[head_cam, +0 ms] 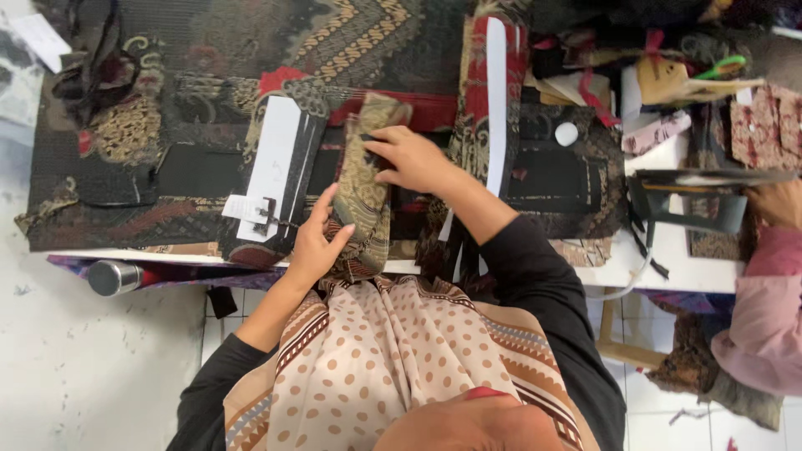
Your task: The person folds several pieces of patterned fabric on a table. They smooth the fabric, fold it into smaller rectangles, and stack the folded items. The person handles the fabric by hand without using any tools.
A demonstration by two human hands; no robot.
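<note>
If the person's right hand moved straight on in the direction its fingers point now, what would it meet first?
The right hand points left across the patterned fabric pouch it already presses. Beyond the pouch's edge, the first thing in that line is probably the white paper piece on the dark cloth, though depth is hard to judge.

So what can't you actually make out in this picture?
- Head view: the patterned fabric piece is partly covered by the left hand and right hand.
- The co-worker's hand is cut off by the right edge.
- Green-handled scissors: blades hidden among clutter.

Fabric pouch point(363, 188) on table point(668, 250), paper pattern point(271, 167) just left.
</note>
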